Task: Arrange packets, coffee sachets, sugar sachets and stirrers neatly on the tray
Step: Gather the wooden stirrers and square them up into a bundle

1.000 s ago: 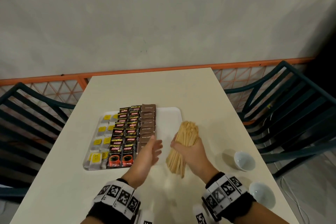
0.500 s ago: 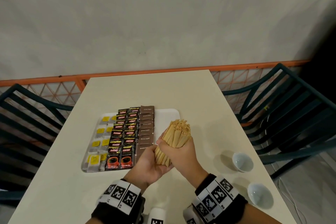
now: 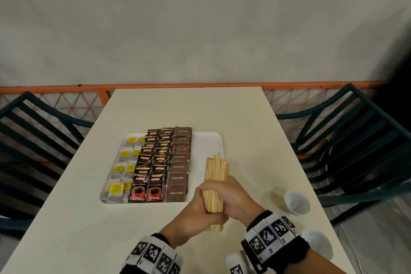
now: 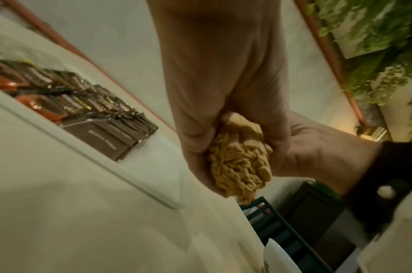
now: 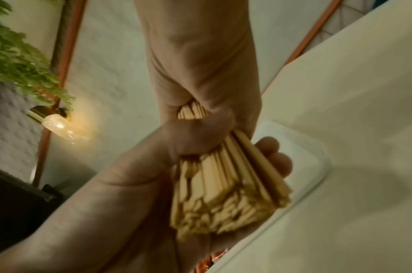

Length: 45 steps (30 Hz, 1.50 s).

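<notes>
A thick bundle of wooden stirrers (image 3: 216,170) is held between both hands over the near right corner of the white tray (image 3: 209,140). My left hand (image 3: 201,203) grips it from the left and below, my right hand (image 3: 229,193) from the right. The left wrist view shows the stirrer ends (image 4: 241,166) bunched in my fists; the right wrist view shows the stirrers (image 5: 223,184) fanned in the grip. On the tray lie rows of tea bags with yellow tags (image 3: 121,170), black coffee sachets (image 3: 153,162) and brown sugar sachets (image 3: 180,162).
Two small white cups (image 3: 297,202) (image 3: 317,240) stand on the cream table (image 3: 189,109) at the near right. Dark green chairs (image 3: 355,140) (image 3: 33,140) flank the table. The tray's right strip holds nothing.
My left hand has joined the right on the bundle. The stirrers swung from a tilt to pointing straight away from me, at the tray's right edge.
</notes>
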Each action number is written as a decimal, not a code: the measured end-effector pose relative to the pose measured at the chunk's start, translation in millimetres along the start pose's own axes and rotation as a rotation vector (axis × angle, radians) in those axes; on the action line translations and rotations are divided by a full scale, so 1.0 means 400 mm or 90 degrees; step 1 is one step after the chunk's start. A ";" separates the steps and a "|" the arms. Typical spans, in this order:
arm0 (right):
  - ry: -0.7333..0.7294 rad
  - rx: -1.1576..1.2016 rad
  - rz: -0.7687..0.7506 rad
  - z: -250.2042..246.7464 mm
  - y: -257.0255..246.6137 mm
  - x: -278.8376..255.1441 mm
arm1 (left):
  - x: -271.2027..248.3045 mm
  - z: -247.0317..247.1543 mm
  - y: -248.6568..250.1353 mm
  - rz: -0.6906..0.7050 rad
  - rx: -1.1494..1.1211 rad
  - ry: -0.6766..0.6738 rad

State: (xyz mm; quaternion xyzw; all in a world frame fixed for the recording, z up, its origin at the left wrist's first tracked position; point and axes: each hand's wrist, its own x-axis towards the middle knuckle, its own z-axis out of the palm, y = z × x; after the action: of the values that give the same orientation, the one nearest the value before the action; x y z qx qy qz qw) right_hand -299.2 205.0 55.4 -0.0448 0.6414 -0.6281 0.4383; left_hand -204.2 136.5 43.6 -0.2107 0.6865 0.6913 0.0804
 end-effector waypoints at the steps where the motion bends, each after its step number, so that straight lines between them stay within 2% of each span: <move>1: -0.010 0.001 0.013 0.004 0.004 0.009 | 0.003 -0.006 0.000 -0.006 -0.022 -0.001; 4: -0.035 -0.003 0.013 0.021 0.019 0.036 | 0.016 -0.030 -0.001 -0.019 -0.077 0.004; 7: -0.013 -0.012 -0.013 0.046 0.031 0.061 | 0.034 -0.059 -0.009 -0.045 -0.089 0.008; 10: 0.044 -0.029 -0.042 0.067 0.035 0.095 | 0.049 -0.102 -0.011 -0.070 -0.042 -0.005; 12: 0.068 -0.057 -0.054 0.071 0.025 0.117 | 0.056 -0.138 0.001 -0.077 -0.015 -0.054; 14: 0.084 -0.108 -0.035 0.069 0.010 0.141 | 0.071 -0.180 0.017 -0.090 0.028 -0.067; 16: 0.096 -0.157 0.006 0.060 0.005 0.172 | 0.109 -0.213 0.018 -0.109 0.035 -0.022; 18: 0.094 -0.159 0.047 0.048 0.003 0.207 | 0.157 -0.224 0.014 -0.149 -0.020 0.032; 22: 0.084 -0.133 0.083 0.028 -0.009 0.261 | 0.250 -0.207 0.036 -0.210 -0.165 0.047; 28: 0.035 -0.159 0.097 0.008 -0.044 0.342 | 0.323 -0.196 0.078 -0.242 -0.177 0.107; 34: 0.103 -0.351 0.056 0.001 -0.056 0.384 | 0.361 -0.187 0.063 -0.222 -0.123 0.195; 38: 0.108 -0.538 0.059 -0.006 -0.069 0.394 | 0.366 -0.180 0.067 -0.219 -0.073 0.190; 45: 0.103 -0.548 0.059 -0.027 -0.076 0.382 | 0.357 -0.200 0.073 -0.177 -0.001 0.154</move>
State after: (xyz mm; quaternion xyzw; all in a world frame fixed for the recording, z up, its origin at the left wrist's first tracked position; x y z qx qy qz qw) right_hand -414.4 113.9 2.0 -0.1453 0.8780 -0.2852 0.3558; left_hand -329.9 31.3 15.6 -0.3853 0.6547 0.6438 0.0923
